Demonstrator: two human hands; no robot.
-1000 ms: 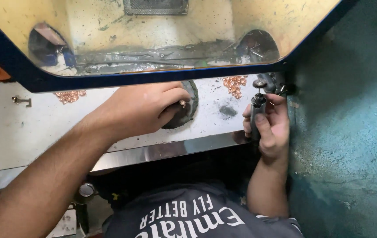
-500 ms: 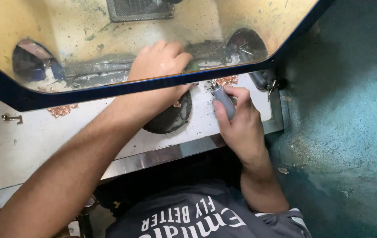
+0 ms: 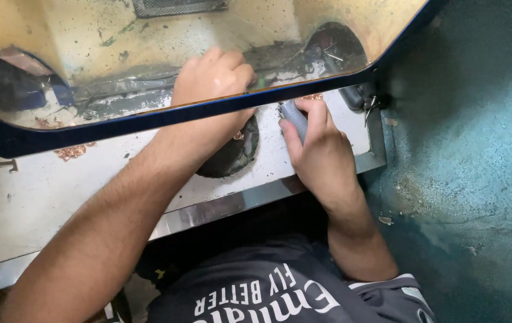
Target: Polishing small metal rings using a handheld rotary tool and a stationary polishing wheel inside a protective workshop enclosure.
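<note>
My left arm goes through a round dark opening [image 3: 232,157] in the white front panel [image 3: 40,197] of a cabinet. My left hand [image 3: 211,78] shows through the sloped window above, fingers curled over the dirty floor inside; whatever it holds is hidden. My right hand [image 3: 318,149] stays outside, against the panel just right of the opening. It is closed around a small grey handle-like object [image 3: 295,116] that points up toward the blue window frame [image 3: 166,116].
Inside the cabinet are a second round port [image 3: 20,81] at the left, another [image 3: 336,48] at the right, and a metal grille [image 3: 178,6] at the top. A latch [image 3: 366,101] sits at the panel's right edge. A teal floor [image 3: 471,155] lies to the right.
My left hand pushed from the opening's rim deeper into the cabinet. My right hand left the latch at the right edge and moved left beside the opening, gripping the grey object.
</note>
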